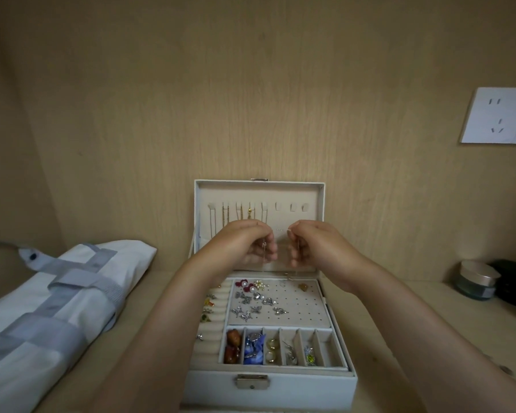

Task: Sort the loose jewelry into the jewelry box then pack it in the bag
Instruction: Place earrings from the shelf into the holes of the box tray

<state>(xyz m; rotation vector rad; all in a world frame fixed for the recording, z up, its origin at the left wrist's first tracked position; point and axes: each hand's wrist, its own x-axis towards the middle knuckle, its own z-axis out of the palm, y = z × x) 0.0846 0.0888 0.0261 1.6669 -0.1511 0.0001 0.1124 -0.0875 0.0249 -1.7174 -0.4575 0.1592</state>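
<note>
Head view: both hands are raised before the open lid [259, 190] of the box [268, 386]. The left hand [245, 242] and right hand [313, 245] each pinch an end of a thin chain [264, 260] with curled fingers, its strands hanging over the earring tray [298, 305]. The bag [57, 293] lies left of the box

The box [310, 389] had a white, matt, leather-like skin, a pale velvety cloth lining [307, 308] and a dull metal clasp [252, 381]. The chain [264, 257] was fine shiny metal. The bag [57, 293] was woven cloth. The wall [251, 99] was matt wood grain, the socket [498, 116] smooth plastic, and the jar [474, 290] glass with a satin lid [478, 272].
</note>
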